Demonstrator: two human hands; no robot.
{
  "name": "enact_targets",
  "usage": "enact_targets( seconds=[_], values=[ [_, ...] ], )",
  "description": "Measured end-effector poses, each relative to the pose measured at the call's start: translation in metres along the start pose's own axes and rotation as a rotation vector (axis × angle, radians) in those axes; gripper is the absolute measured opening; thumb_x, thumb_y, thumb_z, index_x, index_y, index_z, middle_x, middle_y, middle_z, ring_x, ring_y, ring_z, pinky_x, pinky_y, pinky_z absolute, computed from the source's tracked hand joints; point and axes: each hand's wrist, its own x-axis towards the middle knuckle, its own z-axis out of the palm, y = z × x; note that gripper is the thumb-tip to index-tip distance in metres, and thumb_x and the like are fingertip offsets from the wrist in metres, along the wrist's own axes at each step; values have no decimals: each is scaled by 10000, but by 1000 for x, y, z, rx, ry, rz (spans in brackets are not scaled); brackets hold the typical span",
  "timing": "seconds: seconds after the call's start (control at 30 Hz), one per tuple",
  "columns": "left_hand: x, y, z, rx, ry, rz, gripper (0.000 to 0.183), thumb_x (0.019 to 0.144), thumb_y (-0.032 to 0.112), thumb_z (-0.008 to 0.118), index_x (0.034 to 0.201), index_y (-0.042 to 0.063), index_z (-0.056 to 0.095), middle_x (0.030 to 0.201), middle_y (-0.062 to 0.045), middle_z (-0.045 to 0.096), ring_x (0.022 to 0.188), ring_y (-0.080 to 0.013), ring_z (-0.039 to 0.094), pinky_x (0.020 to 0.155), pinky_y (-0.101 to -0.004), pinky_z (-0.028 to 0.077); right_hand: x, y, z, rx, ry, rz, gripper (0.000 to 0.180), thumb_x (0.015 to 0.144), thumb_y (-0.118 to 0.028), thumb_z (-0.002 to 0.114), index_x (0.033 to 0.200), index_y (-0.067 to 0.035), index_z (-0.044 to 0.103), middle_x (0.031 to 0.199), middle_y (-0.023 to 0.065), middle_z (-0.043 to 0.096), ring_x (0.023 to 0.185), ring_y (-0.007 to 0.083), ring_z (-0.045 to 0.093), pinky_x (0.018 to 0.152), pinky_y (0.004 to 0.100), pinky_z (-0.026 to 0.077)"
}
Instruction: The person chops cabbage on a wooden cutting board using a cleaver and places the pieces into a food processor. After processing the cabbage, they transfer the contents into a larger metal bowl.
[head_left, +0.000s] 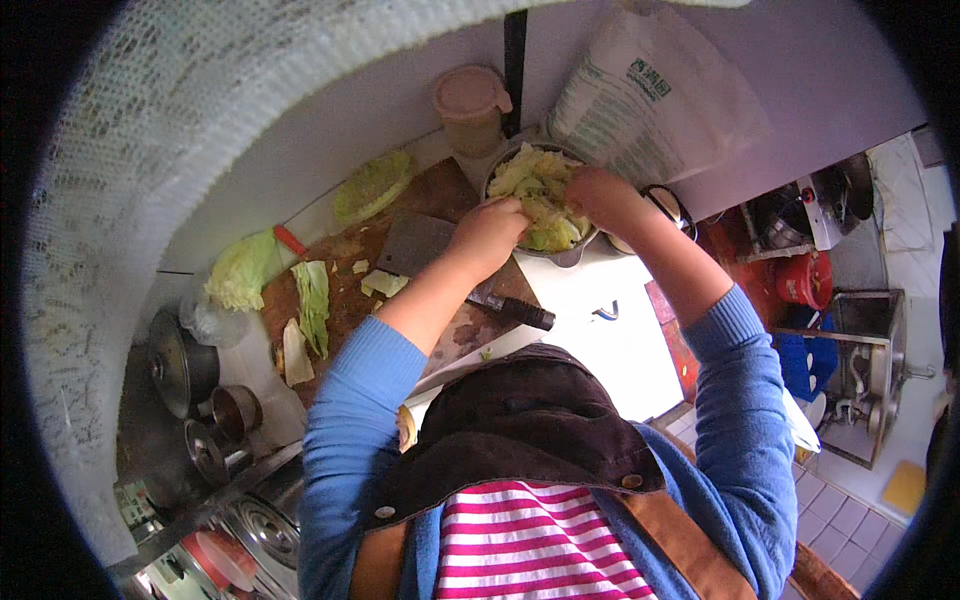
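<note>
A round metal pot (568, 257) stands at the back beside the wooden cutting board (450, 330), filled with pale cabbage pieces (544, 191). At its left rim, my left hand (493, 234) touches the leaves with curled fingers. My right hand (600, 196) reaches in at the pot's right side, its fingertips hidden among the cabbage. A cleaver (416, 244) with a dark handle lies on the board, partly under my left forearm. Cabbage leaf strips (313, 304) and a white core piece (297, 354) lie on the board's left part. What either hand grips cannot be made out.
A lidded plastic jug (471, 109) and a white plastic bag (652, 97) stand behind the pot. Left are a green basket (373, 186), a cabbage piece (244, 274), a red handle (289, 239) and a lidded dark pot (182, 364). A stove (814, 206) and metal sink (862, 382) are right.
</note>
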Motion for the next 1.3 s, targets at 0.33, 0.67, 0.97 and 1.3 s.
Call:
enact_targets(
  seconds=[0.33, 0.67, 0.97, 1.3],
  values=[
    [11, -13, 10, 43, -7, 91, 153, 789, 111, 567, 892, 11, 619, 1023, -180, 590, 974, -361, 572, 804, -448, 464, -20, -41, 8, 324, 54, 41, 258, 772, -226, 675, 997, -102, 652, 962, 144, 585, 924, 345, 592, 778, 435, 484],
    [-18, -30, -34, 178, 38, 70, 184, 729, 96, 690, 905, 50, 665, 982, -133, 606, 979, -333, 559, 828, -441, 470, 3, -85, 25, 114, 49, 87, 110, 777, -177, 565, 753, -98, 637, 845, 77, 615, 756, 312, 641, 622, 413, 516],
    [9, -11, -33, 394, -13, -82, 152, 748, 105, 641, 888, 60, 681, 1002, -120, 629, 1022, -330, 581, 843, -424, 486, 17, -88, 15, -9, 59, -30, 163, 749, -154, 589, 885, -119, 672, 833, 125, 653, 763, 314, 675, 638, 434, 541],
    [-240, -188, -104, -141, 317, -397, 253, 900, 158, 593, 1116, 36, 641, 1180, -139, 591, 1094, -293, 570, 905, -370, 465, -22, -202, -4, 245, 367, 131, 155, 863, -99, 550, 971, -46, 648, 905, 140, 629, 744, 327, 645, 619, 411, 522]
  ],
)
